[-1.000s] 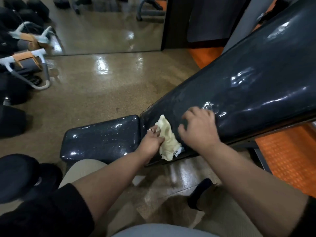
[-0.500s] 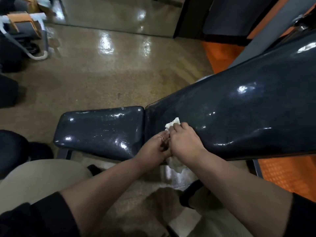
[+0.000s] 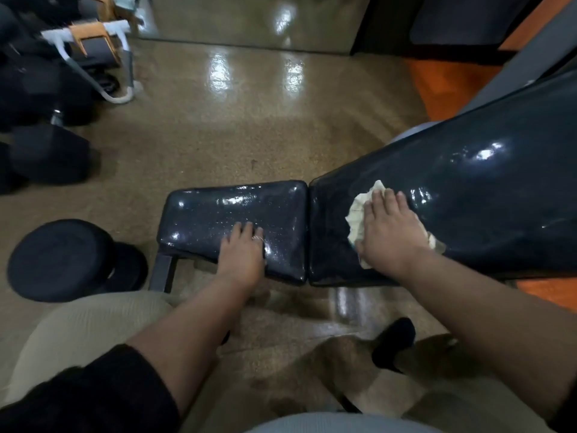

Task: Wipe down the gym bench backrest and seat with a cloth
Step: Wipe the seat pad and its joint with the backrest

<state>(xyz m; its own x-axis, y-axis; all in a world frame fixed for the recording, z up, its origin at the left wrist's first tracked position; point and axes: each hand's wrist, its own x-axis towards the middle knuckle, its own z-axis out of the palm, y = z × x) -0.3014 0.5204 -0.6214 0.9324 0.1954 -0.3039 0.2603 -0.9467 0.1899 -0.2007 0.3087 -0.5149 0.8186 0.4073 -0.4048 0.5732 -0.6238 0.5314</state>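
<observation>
On the lower end of the slanted backrest (image 3: 462, 195), our right hand (image 3: 390, 232) lies palm down over the pale cloth (image 3: 359, 210), its fingers (image 3: 387, 198) straight and close together, pressing the cloth flat against the dark glossy pad. Crumpled edges of the cloth show past the fingertips and beside the wrist. Our left hand (image 3: 242, 248) rests flat on the near edge of the seat (image 3: 231, 210), fingers straight and slightly spread, a ring on one of them, holding nothing. Both forearms reach forward from black sleeves (image 3: 93, 398). Seat and backrest sit just beside each other, a narrow gap between them. Dark dumbbells (image 3: 56, 257) lie on the shiny speckled floor (image 3: 218, 135) to our left.
</observation>
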